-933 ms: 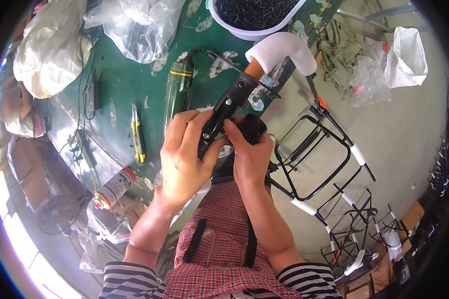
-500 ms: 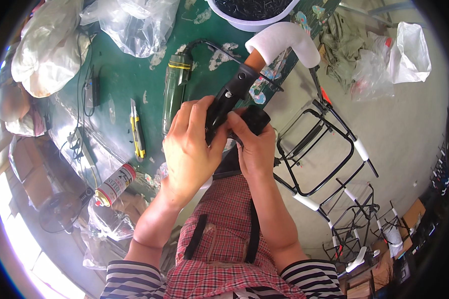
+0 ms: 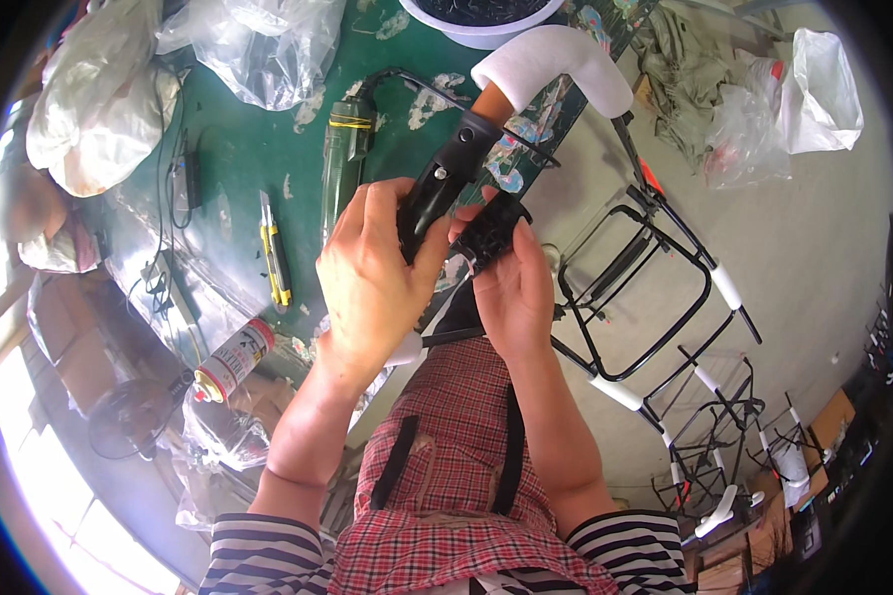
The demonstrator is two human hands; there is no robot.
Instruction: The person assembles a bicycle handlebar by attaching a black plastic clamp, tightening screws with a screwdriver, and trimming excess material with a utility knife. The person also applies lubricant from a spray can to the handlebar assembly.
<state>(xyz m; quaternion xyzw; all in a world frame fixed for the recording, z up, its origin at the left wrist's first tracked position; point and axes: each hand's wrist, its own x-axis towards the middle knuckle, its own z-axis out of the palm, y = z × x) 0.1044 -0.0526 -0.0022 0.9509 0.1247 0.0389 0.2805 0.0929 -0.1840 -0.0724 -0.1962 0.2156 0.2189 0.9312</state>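
My left hand is closed around a long black plastic joint with a round hole and a silver screw. Out of its far end comes a brown tube, which runs into a bent white foam sleeve. Just to the right, my right hand has a short black plastic shell piece between thumb and fingers. The ribbed, hollow inner side of this shell faces up. It sits close beside the joint; whether the two touch I cannot tell. A green cylindrical tool with a cord lies left of the joint.
On the green table lie a yellow box cutter, clear plastic bags and a power strip. A spray can is nearer. A bowl of black bits stands at the far edge. Black tubular frames fill the right.
The shell piece has turned in my right hand, so its ribbed inside shows now. My right fingers have shifted around it. The joint and foam sleeve have moved slightly left.
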